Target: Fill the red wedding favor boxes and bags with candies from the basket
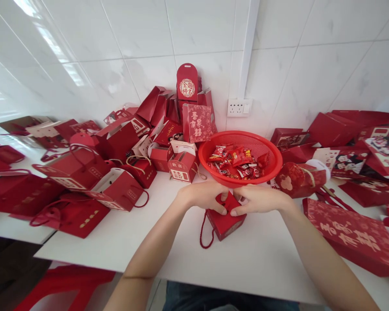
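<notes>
Several gift boxes [113, 190] at left, overlapping, outermost cut off by frame. Next, left hand [209, 195], wrist bent, thumb and curled fingers pinched on corded box [228, 226], some fingertips hidden. Stands on white table [194, 263], before red basket [269, 149]; slants up rightward along near edge; cannot tell long axis, top being covered. Then right hand [262, 198], arched, pinched likewise on same box.
</notes>
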Motion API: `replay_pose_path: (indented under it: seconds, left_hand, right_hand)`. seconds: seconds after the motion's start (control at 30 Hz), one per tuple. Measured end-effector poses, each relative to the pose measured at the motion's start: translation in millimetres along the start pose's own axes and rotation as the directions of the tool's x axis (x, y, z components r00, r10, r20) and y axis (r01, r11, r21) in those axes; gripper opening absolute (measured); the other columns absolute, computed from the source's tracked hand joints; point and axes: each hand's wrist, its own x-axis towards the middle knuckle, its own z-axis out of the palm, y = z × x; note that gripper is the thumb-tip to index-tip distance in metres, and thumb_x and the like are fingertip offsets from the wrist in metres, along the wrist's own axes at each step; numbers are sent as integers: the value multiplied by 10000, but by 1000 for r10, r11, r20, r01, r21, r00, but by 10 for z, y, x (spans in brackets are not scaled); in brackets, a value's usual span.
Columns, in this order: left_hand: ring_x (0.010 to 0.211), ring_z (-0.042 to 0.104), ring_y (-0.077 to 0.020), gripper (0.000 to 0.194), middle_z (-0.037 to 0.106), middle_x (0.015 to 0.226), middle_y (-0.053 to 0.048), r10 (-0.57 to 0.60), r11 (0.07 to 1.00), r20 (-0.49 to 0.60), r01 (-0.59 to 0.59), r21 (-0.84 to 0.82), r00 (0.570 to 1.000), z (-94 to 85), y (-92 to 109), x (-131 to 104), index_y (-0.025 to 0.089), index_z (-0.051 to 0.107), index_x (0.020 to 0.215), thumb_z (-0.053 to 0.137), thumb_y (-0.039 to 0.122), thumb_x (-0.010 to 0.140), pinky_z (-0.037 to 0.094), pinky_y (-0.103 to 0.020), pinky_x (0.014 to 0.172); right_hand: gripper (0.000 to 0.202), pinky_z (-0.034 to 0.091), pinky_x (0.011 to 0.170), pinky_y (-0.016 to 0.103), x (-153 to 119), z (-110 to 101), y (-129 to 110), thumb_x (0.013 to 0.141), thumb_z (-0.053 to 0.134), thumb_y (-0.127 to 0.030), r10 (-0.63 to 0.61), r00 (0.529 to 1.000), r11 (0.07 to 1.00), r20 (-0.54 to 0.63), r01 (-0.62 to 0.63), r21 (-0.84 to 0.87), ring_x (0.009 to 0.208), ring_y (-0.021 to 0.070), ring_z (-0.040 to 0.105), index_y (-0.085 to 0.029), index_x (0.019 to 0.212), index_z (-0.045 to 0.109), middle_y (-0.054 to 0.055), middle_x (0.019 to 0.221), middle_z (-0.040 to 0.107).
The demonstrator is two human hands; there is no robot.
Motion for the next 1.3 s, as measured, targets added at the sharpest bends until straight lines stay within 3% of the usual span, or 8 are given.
replay_pose_path:
  seconds: [0.1,0.23,0.47,0.67,0.83,0.97,1.13,1.3]
  left_hand:
    - [745,565,-151,242,618,865,11,-17,1000,6,17,-16,1000,-6,-24,-4,204,576,864,738,373,803,357,-259,602]
    - [798,575,-164,235,622,891,7,-6,1000,11,6,3,1000,-11,-73,4,204,599,897,733,372,801,352,-260,616]
    - [835,570,-197,213,605,820,7,-17,999,-44,19,29,999,-37,-163,-7,220,633,905,729,330,750,355,-262,633]
    - [825,595,-186,242,647,896,-2,-83,997,-99,83,-6,992,-78,-205,-41,221,651,985,699,346,784,391,-254,651]
    - [887,649,-184,289,723,1040,-6,-34,999,-102,32,-25,994,-114,-242,-97,235,691,1087,686,339,817,432,-251,727]
    - [1006,665,-178,364,712,1237,0,22,996,-45,-25,-86,999,-165,-313,-163,272,696,1183,703,320,821,462,-240,850]
    - [913,673,-166,653,643,1362,-47,46,987,16,-43,-158,999,-172,-455,-115,262,603,1333,793,328,712,505,-244,788]
    - [870,683,-187,734,685,1258,-62,200,926,35,-178,-334,979,-130,-626,2,230,590,1332,817,271,635,524,-257,720]
  right_hand:
    - [196,373,574,260,67,7,81,830,625,-369,8,998,989,62,-17,145,661,150,538,-182,781,590,-7,726,605]
    - [151,331,559,258,113,34,145,785,565,-251,-6,1000,976,6,5,219,608,124,443,-208,679,467,-50,630,486]
    - [125,464,687,302,-14,-58,37,775,623,-241,8,999,896,-35,9,443,698,176,628,-206,715,519,2,710,666]
    - [244,500,807,333,-193,-186,-74,859,690,-388,-96,990,755,-104,140,641,765,169,661,-193,797,556,23,799,709]
    - [202,505,694,291,-118,-89,-51,906,640,-354,-200,980,821,-23,180,542,695,130,635,-167,980,626,51,1022,699]
    - [161,481,636,264,-34,-25,-79,893,615,-273,-164,986,903,30,138,407,677,135,642,-167,1014,629,38,965,681]
    - [157,497,669,279,-11,5,-85,884,600,-262,-174,984,932,46,149,331,755,175,676,-165,1002,638,48,953,672]
    - [166,500,666,279,-9,19,-67,889,603,-279,-159,986,940,57,133,313,730,177,686,-167,1006,640,49,942,679]
